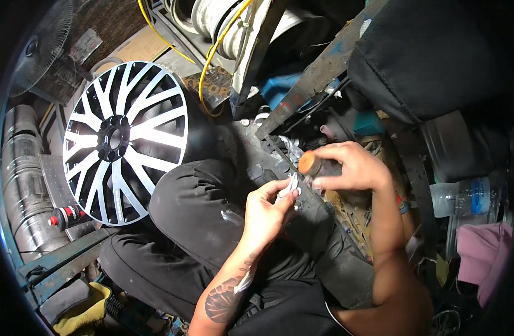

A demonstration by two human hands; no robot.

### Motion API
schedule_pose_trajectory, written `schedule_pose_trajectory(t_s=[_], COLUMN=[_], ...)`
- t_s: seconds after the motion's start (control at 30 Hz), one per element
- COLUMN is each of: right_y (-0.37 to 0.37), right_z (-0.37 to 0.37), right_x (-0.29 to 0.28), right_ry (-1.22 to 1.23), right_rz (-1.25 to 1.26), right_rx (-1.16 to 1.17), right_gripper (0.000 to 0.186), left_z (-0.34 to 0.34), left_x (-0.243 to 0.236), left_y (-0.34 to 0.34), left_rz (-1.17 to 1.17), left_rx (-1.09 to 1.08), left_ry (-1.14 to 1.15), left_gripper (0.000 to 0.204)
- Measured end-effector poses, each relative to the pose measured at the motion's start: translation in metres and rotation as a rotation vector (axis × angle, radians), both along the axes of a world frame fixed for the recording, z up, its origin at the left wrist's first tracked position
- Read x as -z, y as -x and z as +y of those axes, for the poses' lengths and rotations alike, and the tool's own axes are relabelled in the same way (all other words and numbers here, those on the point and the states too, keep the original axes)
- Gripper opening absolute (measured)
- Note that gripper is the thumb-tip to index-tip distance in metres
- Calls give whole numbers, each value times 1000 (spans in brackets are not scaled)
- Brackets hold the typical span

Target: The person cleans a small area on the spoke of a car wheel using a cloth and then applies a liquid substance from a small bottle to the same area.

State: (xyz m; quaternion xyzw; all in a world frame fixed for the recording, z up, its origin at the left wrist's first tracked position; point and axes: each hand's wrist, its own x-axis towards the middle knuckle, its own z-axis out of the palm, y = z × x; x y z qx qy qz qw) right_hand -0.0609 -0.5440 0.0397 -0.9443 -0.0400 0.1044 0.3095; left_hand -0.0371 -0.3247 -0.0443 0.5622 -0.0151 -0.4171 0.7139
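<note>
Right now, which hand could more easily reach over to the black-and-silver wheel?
Probably the left hand. The wheel leans on the person's left side, and the right hand is gripping an orange-capped can farther away.

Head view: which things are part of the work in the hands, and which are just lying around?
In hand:
left hand holding small silvery piece
right hand gripping orange-capped bottle

Lying about:
alloy wheel
spray can
fan
plastic bottle
pink cloth

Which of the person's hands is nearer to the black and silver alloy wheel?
Left. The left hand is to the right of the alloy wheel, across the black-clothed knee. The right hand, holding an orange-capped container, is farther right.
</note>
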Motion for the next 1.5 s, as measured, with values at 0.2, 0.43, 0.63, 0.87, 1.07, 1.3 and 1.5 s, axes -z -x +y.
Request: schedule_pose_trajectory(t_s=[0.2,0.43,0.63,0.87,1.07,1.3,1.5], right_y=[27,12,-28,-24,53,56,50], right_z=[-50,-86,-108,-84,75,137,143], right_x=[105,191,239,238,117,93,80], right_ry=[-753,-209,9,12,-926,-516,-275], right_rz=[-204,-503,-24,-250,-323,-408,-449], right_rx=[841,1072,1147,1274,623,450,497], right_gripper=[35,41,43,44,31,62,46], left_z=[4,9,8,7,2,7,24], left_x=[-5,-6,-12,-7,-4,-23,-37], left_y=[1,-1,-1,-4,-1,6,13], left_rz=[160,171,153,52,98,380,444], left_rx=[-229,-234,-305,-369,-388,-427,-425], left_ry=[234,206,204,178,207,442,522], left_gripper=[44,22,20,19,17,18,20])
